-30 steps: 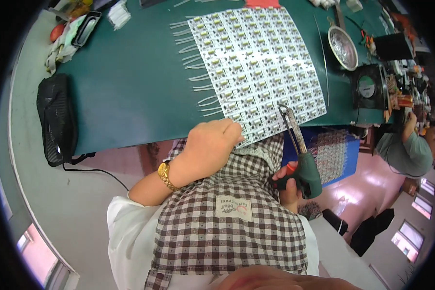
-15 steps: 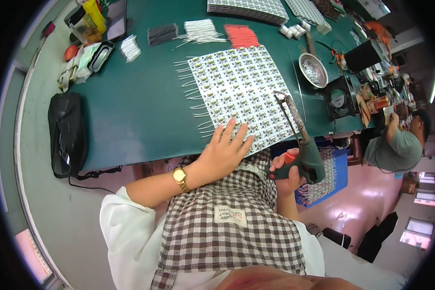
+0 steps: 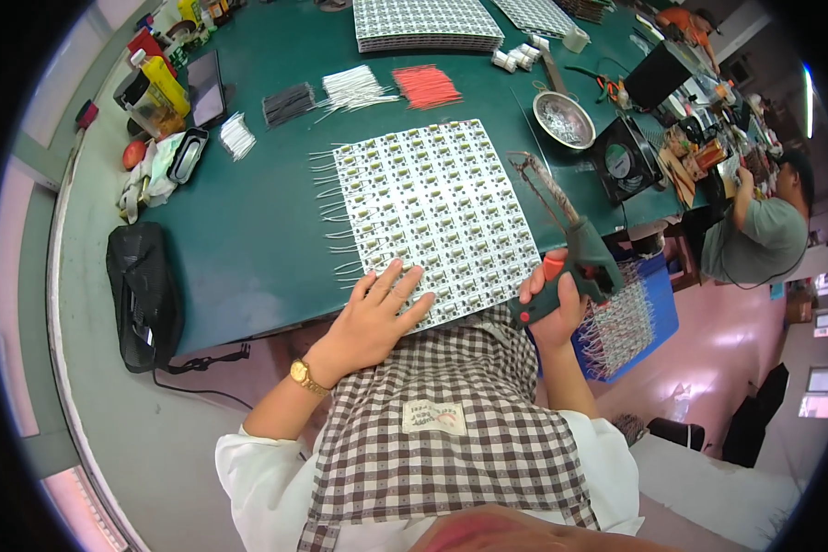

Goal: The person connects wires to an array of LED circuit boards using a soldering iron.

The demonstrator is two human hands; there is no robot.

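A white panel of small circuit boards lies on the green table before me, its rows bearing small yellowish parts. Thin white wires stick out past its left edge. My left hand rests flat on the panel's near left corner, fingers spread. By the panel's near right corner, my right hand is wrapped round the handle of a dark green soldering gun with a red trigger. The gun's long metal tip points up and away, apparently above the table to the right of the panel.
Black wires, white wires and red wires lie bundled beyond the panel. Stacked panels stand farther back. A metal bowl and black fan are at right. A blue tray sits lower right; a co-worker is beyond.
The panel has come nearer to me and turned slightly, opening a gap from the red wires. My left hand has moved along with it. The soldering gun stays in my right hand. The view has shifted.
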